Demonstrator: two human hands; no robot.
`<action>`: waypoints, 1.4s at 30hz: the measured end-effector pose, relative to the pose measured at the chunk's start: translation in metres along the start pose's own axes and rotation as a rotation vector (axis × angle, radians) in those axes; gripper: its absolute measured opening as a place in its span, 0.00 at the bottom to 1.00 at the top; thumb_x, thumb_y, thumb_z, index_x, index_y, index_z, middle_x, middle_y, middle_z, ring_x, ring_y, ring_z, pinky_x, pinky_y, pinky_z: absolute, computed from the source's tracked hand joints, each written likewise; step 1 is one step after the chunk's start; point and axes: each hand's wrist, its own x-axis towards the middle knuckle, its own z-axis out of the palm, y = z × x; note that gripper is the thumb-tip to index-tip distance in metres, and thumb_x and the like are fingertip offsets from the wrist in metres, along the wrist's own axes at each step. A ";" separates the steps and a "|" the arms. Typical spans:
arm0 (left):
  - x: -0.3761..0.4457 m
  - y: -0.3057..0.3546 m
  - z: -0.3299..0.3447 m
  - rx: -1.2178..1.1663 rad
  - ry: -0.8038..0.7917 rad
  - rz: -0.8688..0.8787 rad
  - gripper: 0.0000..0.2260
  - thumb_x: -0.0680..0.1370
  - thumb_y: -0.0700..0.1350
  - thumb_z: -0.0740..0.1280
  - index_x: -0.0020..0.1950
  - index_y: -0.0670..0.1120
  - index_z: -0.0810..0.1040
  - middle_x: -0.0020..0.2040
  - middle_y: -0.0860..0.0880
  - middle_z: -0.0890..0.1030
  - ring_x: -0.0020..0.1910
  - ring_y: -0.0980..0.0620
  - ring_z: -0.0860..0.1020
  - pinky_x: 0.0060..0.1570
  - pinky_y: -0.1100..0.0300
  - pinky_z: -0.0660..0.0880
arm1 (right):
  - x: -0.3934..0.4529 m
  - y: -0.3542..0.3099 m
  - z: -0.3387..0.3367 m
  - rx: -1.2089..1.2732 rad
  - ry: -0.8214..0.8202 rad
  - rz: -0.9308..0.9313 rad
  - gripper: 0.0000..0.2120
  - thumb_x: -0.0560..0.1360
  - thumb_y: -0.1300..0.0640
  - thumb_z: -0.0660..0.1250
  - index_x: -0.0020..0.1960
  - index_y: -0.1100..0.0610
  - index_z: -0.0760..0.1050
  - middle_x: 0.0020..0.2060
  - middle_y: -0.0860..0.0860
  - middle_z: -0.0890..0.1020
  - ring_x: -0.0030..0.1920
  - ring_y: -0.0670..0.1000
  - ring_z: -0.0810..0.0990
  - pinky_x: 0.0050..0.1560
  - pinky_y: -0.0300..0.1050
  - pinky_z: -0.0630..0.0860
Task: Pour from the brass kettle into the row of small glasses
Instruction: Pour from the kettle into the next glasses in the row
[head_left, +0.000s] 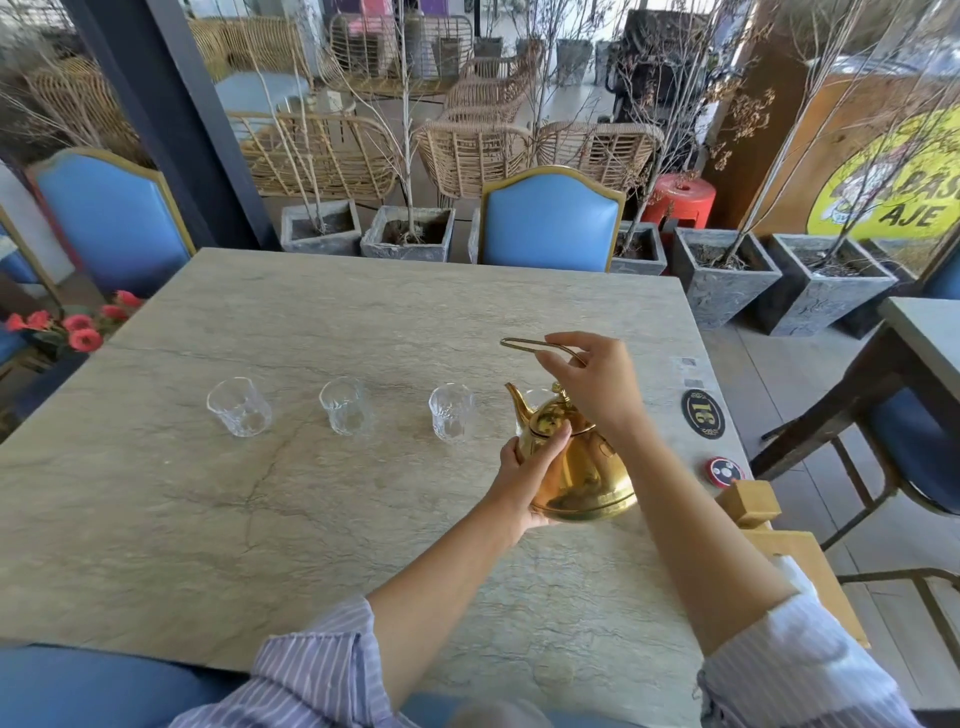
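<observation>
The brass kettle (587, 473) stands right of centre on the stone table (311, 493), its spout pointing up and left. My right hand (597, 387) pinches the thin wire handle above it. My left hand (530, 467) cups the kettle's left side, thumb near the lid. Three small clear glasses stand in a row to its left: the left glass (240, 407), the middle glass (345, 406) and the right glass (452, 413). They look empty. A fourth glass (535, 399) shows partly behind the spout.
A black oval number plate (702, 414) and a red round button (724, 472) lie near the table's right edge, by a wooden holder (748, 503). Red flowers (78, 327) stand off the left edge. Blue chairs (550, 223) line the far side.
</observation>
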 end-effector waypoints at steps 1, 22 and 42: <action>-0.002 0.002 -0.005 -0.007 0.011 0.000 0.71 0.45 0.74 0.83 0.84 0.57 0.58 0.79 0.46 0.71 0.77 0.38 0.72 0.71 0.28 0.72 | 0.000 -0.003 0.004 0.006 -0.010 0.003 0.14 0.73 0.52 0.73 0.57 0.56 0.84 0.24 0.47 0.75 0.24 0.46 0.69 0.33 0.42 0.72; -0.004 0.021 -0.072 -0.110 -0.029 -0.150 0.46 0.66 0.71 0.78 0.77 0.47 0.74 0.70 0.38 0.82 0.69 0.35 0.80 0.64 0.35 0.78 | 0.025 -0.053 0.086 -0.318 -0.197 -0.009 0.18 0.77 0.51 0.68 0.62 0.59 0.81 0.60 0.55 0.83 0.54 0.57 0.84 0.53 0.48 0.80; -0.022 0.045 -0.072 -0.168 -0.141 -0.188 0.39 0.73 0.70 0.73 0.76 0.46 0.76 0.68 0.37 0.84 0.68 0.34 0.81 0.65 0.35 0.77 | 0.045 -0.083 0.096 -0.496 -0.225 0.048 0.14 0.74 0.53 0.69 0.52 0.63 0.83 0.44 0.56 0.87 0.43 0.57 0.85 0.43 0.49 0.82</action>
